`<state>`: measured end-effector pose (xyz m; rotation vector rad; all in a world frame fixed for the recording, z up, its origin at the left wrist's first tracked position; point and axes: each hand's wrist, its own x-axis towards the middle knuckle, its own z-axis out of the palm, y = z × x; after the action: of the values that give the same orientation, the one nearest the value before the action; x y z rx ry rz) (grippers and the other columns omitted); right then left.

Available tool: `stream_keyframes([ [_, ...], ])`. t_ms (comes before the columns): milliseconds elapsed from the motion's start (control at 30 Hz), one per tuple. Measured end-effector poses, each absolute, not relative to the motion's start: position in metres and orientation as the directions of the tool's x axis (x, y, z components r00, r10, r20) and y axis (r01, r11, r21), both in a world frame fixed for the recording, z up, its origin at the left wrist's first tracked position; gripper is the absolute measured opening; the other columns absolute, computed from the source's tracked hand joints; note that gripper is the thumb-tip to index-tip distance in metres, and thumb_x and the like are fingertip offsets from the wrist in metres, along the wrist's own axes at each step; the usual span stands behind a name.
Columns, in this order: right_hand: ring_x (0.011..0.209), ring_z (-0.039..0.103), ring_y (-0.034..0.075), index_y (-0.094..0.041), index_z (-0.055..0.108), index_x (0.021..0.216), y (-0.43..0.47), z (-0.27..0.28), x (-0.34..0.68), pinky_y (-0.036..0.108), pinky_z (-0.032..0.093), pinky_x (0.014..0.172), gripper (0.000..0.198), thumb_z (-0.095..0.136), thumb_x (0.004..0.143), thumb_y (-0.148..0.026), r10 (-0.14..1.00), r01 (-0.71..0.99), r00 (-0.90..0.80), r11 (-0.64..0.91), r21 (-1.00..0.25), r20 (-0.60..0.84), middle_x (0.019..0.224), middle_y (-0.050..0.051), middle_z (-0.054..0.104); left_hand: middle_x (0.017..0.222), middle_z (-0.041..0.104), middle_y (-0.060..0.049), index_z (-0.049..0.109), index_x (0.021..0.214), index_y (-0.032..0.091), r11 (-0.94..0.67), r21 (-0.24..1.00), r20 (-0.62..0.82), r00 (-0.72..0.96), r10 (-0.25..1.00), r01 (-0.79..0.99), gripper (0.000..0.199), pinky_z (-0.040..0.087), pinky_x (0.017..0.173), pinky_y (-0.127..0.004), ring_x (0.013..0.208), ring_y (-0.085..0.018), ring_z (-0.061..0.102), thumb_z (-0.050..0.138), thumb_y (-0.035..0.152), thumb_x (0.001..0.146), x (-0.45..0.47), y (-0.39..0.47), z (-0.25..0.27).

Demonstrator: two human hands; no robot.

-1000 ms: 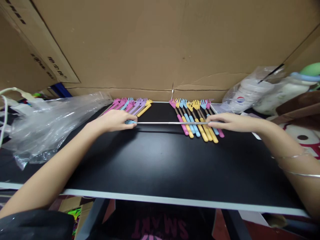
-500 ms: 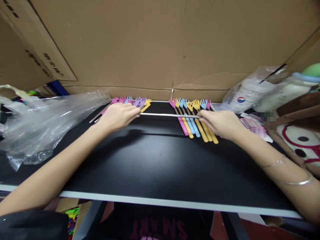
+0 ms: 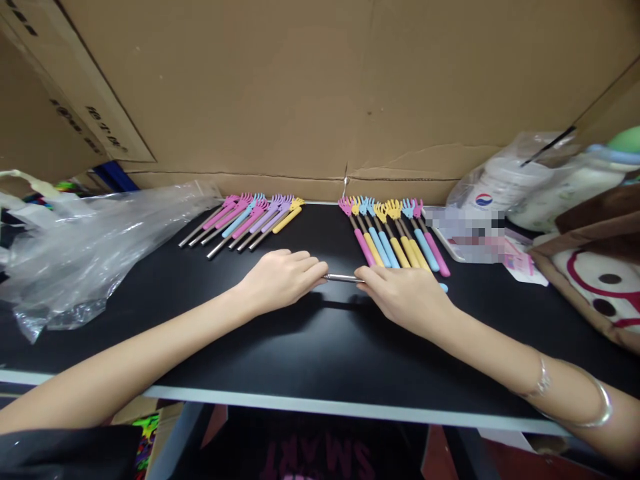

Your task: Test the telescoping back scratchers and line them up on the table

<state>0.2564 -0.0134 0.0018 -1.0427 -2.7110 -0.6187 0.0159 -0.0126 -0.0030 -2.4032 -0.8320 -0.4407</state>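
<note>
A telescopic back scratcher with a metal rod (image 3: 345, 278) is held level over the black table (image 3: 310, 360). My left hand (image 3: 285, 277) is closed around its left part, hiding the end. Around the right part my right hand (image 3: 407, 297) is closed; a light-blue tip (image 3: 444, 288) shows just past it. Only a short length of rod is visible between the hands. Behind my right hand lies a row of back scratchers with coloured handles (image 3: 400, 250) and claw-shaped heads. Farther left lies another group of back scratchers (image 3: 250, 220), their metal rods pointing towards me.
A clear plastic bag (image 3: 100, 247) lies at the left. To the right are a white cup (image 3: 500, 190) in a bag, a phone-like flat object (image 3: 460, 240), pink cards (image 3: 523, 263) and a brown plush bag (image 3: 595, 273). A cardboard wall (image 3: 300, 100) closes off the back.
Both hands have come closer together and nearer to me, and the rod showing between them is much shorter. The left group of back scratchers is uncovered now.
</note>
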Motion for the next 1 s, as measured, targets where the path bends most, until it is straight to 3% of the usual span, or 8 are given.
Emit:
stream_keyframes([
  [500, 0.058, 0.06, 0.013, -0.021, 0.06, 0.091, 0.0, 0.011, 0.263, 0.026, 0.017, 0.047, 0.038, 0.027, 0.097, -0.038, 0.625, 0.681, -0.732, 0.675, 0.284, 0.27, 0.076, 0.003, 0.07, 0.065, 0.06, 0.0, 0.058, 0.08, 0.02, -0.662, -0.378, 0.415, 0.758, 0.504, 0.647, 0.038, 0.029, 0.052, -0.025, 0.06, -0.011, 0.055, 0.03, 0.038, 0.098, 0.003, -0.002, 0.003],
  [733, 0.054, 0.056, 0.014, -0.021, 0.06, 0.089, 0.029, 0.021, 0.291, 0.024, 0.021, 0.049, 0.046, 0.022, 0.096, -0.046, 0.647, 0.702, -0.712, 0.638, 0.317, 0.274, 0.066, 0.003, 0.067, 0.073, 0.066, -0.001, 0.06, 0.083, 0.019, -0.637, -0.36, 0.393, 0.73, 0.56, 0.682, 0.039, 0.03, 0.052, -0.024, 0.068, -0.012, 0.061, 0.03, 0.039, 0.098, -0.026, 0.018, 0.008],
  [1000, 0.053, 0.055, 0.015, -0.021, 0.058, 0.088, 0.07, 0.03, 0.333, 0.024, 0.025, 0.049, 0.053, 0.015, 0.095, -0.049, 0.658, 0.7, -0.708, 0.606, 0.377, 0.258, 0.062, 0.004, 0.063, 0.072, 0.068, -0.001, 0.063, 0.081, 0.019, -0.563, -0.424, 0.443, 0.705, 0.553, 0.709, 0.046, 0.034, 0.052, -0.023, 0.066, -0.013, 0.063, 0.025, 0.041, 0.098, -0.055, 0.038, 0.008],
])
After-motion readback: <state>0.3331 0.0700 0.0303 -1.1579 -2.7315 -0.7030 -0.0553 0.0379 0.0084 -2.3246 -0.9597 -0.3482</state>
